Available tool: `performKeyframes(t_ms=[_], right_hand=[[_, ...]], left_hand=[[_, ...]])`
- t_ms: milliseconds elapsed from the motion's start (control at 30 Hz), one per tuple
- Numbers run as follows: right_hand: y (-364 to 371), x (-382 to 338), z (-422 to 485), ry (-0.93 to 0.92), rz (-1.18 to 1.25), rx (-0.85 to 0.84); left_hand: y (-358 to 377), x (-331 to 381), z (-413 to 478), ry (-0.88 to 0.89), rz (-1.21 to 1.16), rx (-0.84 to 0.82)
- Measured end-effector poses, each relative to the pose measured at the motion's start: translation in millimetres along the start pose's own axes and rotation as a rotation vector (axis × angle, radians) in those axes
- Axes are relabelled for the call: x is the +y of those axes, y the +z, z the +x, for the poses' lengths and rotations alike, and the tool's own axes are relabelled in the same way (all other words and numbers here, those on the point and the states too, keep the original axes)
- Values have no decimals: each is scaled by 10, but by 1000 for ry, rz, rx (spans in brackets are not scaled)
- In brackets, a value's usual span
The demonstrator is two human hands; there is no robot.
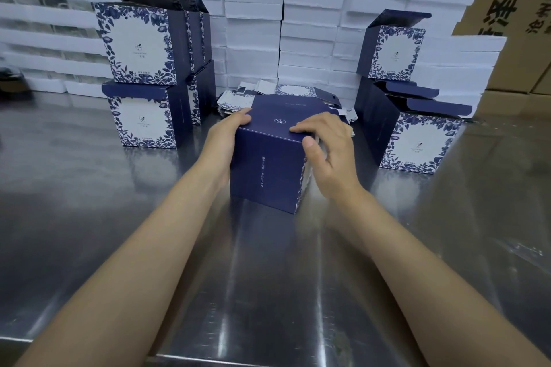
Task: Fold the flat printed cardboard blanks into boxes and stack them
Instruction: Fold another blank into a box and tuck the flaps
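So, box [269, 158]: navy, folded up, standing upright mid-table between the two hands.
box position: on the steel table [268, 292], just in front of the blank pile, between the left and right stacks and apart from both.
box orientation: a navy wall faces the camera, turned slightly left; floral wall faces right; lid on top, folded down, small logo on it.
box axis: near cubic, a bit taller than wide, so the long axis is vertical; the white line of print on the front wall also runs vertically.
left hand [231, 131]: palm against the left wall, fingers bent over the top left edge onto the lid; holds the box.
right hand [328, 155]: index finger flat on the lid near its right edge, thumb on the front top corner, other fingers curled down the floral wall; grips that corner.
flat blanks [238, 101]: loose pile lying flat behind the box, partly hidden by it.
left stack [143, 77]: folded boxes two high, floral faces toward the camera, top lids open; more behind.
right stack [417, 140]: folded boxes, flaps open, one set on top at the rear.
white slabs [253, 24]: stacked in columns along the back.
brown cartons [521, 3]: far right, black print.
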State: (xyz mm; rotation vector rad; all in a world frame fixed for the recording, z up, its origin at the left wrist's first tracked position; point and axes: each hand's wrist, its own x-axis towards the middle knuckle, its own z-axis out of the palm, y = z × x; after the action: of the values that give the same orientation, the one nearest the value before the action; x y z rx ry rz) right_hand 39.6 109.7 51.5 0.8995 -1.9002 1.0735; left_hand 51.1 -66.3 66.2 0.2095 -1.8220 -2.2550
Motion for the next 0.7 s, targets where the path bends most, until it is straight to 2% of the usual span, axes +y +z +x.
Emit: performKeyframes(t_ms=[167, 333, 467, 600, 700], right_hand=[[53, -3, 116, 107, 90, 80], [69, 45, 160, 169, 178, 78], [82, 32, 181, 392, 418, 83], [5, 100, 182, 534, 454, 30], [-13, 118, 132, 557, 437, -51]], left_hand=[[-14, -21, 5, -8, -27, -53], [-19, -18, 6, -1, -45, -94], [-16, -31, 0, 20, -28, -148], [23, -29, -30, 22, 22, -169], [38, -49, -47, 112, 133, -95]])
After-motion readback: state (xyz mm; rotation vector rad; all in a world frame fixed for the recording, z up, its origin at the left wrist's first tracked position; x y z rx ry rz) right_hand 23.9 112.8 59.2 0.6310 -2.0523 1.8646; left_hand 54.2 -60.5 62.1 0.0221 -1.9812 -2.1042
